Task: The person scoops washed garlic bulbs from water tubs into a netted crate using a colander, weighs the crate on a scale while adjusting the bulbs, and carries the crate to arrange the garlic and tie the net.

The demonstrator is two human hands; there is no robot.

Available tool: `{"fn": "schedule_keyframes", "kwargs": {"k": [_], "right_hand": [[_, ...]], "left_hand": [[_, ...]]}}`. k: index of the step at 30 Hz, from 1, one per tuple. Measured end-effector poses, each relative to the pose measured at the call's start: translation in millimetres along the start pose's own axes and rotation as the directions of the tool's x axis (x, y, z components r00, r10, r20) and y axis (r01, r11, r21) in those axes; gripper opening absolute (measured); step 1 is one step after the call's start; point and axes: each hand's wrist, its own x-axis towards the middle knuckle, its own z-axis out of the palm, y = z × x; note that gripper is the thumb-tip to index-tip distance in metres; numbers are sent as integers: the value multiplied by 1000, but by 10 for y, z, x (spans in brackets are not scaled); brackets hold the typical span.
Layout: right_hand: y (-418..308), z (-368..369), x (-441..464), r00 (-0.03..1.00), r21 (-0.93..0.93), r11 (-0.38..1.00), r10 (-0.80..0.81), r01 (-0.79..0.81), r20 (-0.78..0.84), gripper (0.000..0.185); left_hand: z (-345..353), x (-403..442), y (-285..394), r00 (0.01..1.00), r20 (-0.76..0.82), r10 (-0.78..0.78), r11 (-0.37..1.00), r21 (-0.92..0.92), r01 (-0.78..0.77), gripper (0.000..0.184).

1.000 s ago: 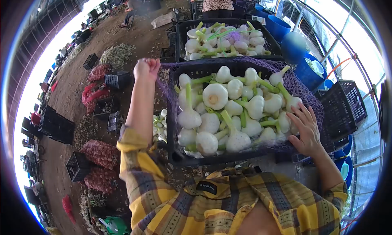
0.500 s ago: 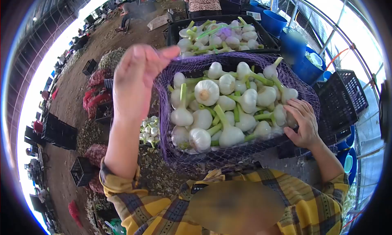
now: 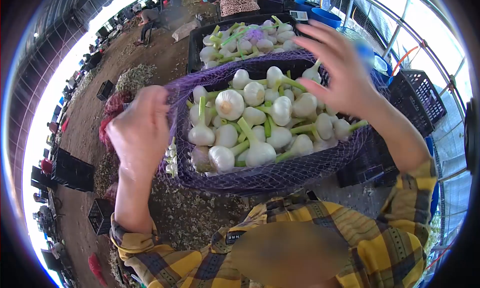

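A dark crate full of garlic bulbs [image 3: 259,153] with green stems is in front of me, wrapped round its sides by a purple mesh net [image 3: 280,182]. At the crate's left side, my left hand [image 3: 140,130] has its fingers closed on the net's edge, which stretches up from them across the far rim. My right hand [image 3: 345,73] hovers over the far right corner, fingers spread and holding nothing that I can see. The net hangs loosely along the crate's near and right sides, and bulbs are heaped inside.
Beyond stands another crate of garlic [image 3: 210,52]. To the right are black crates [image 3: 415,100] and a blue tub [image 3: 326,18]. Red net sacks [image 3: 117,102] and peelings [image 3: 134,77] lie on the floor at left. Farther back, a person [image 3: 148,19] sits and another person [image 3: 239,2] stands.
My left hand has come down and left, now pulling the net's edge outward. My right hand has lifted off the garlic at the right side and moved toward the far corner.
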Motion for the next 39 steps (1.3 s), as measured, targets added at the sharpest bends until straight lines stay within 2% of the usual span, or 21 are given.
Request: {"fn": "schedule_keyframes", "kwargs": {"k": [2, 4, 6, 9, 11, 12, 14, 15, 16, 17, 20, 22, 23, 25, 27, 30, 32, 33, 34, 36, 39], "right_hand": [[236, 658, 169, 999, -217, 976, 2, 9, 53, 78], [421, 1296, 252, 981, -266, 955, 163, -131, 103, 90], [505, 1441, 374, 843, 17, 934, 315, -358, 436, 71], [518, 1370, 477, 741, 84, 932, 223, -353, 633, 38], [630, 1386, 519, 866, 241, 899, 234, -365, 441, 21], [686, 1293, 584, 907, 184, 910, 313, -371, 280, 20], [1066, 1051, 718, 943, 289, 903, 332, -317, -3, 22], [1022, 684, 729, 873, 358, 807, 485, -471, 56, 25], [1382, 670, 679, 917, 266, 885, 399, -382, -7, 27], [1443, 599, 559, 892, 300, 845, 450, -444, 53, 31], [1762, 666, 300, 866, 147, 873, 414, -465, 282, 31], [1431, 604, 253, 976, -164, 965, 186, -203, -112, 41], [1163, 482, 230, 962, -348, 931, 7, -105, -273, 47], [267, 38, 337, 986, 211, 964, 164, -161, 1, 56], [-409, -134, 267, 964, 563, 791, 126, -239, 233, 66], [-1075, 149, -63, 975, 536, 843, -76, -49, 207, 74], [-1148, 392, -70, 895, 514, 851, -142, -108, 423, 61], [-1111, 464, 3, 795, 533, 822, -182, -200, 579, 50], [-1061, 562, -2, 771, 603, 733, -174, -315, 613, 30], [-927, 503, 83, 909, 649, 731, -99, -210, 405, 22], [-663, 420, 260, 980, 634, 768, -48, -88, 194, 20]], "left_hand": [[-9, 24, 184, 997, 55, 48, 994, 93, -53, 7], [9, 25, 177, 999, 34, 41, 995, 95, -44, 9], [-36, -2, 158, 999, 49, 10, 988, 153, -17, 9], [-203, -170, 37, 991, 109, -72, 945, 325, 33, 11], [-270, -310, -69, 977, 135, -167, 954, 272, 126, 13], [-302, -379, -129, 966, 152, -211, 954, 245, 170, 15], [-369, -483, -246, 935, 196, -296, 952, 139, 273, 17], [-401, -517, -282, 912, 247, -327, 945, 88, 315, 17], [-424, -535, -311, 889, 296, -349, 934, 36, 355, 17], [-366, -526, -335, 864, 333, -378, 915, -9, 404, 19], [-387, -311, -292, 741, 456, -493, 732, -243, 637, 24], [-376, -159, -301, 732, 457, -505, 622, -395, 676, 28], [-335, -78, -326, 736, 440, -513, 571, -465, 676, 29], [-161, 120, -398, 776, 402, -486, 544, -555, 629, 30], [17, 325, -436, 801, 387, -457, 496, -636, 591, 31], [312, 568, -521, 812, 428, -396, 432, -693, 577, 28], [368, 613, -437, 816, 436, -378, 463, -674, 575, 27], [340, 626, -311, 828, 416, -377, 518, -646, 561, 27], [305, 640, -234, 840, 395, -372, 571, -616, 542, 27], [205, 618, -210, 886, 325, -330, 663, -588, 463, 27], [-76, 522, -71, 877, 327, -351, 743, -473, 474, 25]]}}
